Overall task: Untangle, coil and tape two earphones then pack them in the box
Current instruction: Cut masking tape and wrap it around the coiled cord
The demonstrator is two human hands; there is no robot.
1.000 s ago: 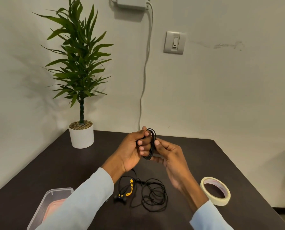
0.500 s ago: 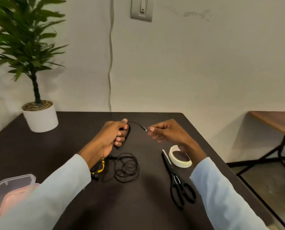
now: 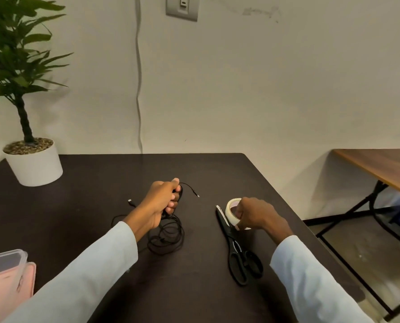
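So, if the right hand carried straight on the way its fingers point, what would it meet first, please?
Probably nothing new: the right hand already grips the tape roll; just beyond lie the scissors.

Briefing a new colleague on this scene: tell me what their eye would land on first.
First, the two hands at mid-table: the left hand holds a coiled black earphone in its grip, plug dangling, while the right hand grips the roll of masking tape. Next, black scissors lie beside the tape, and a second tangled earphone sits under the left wrist. A potted plant stands far left.
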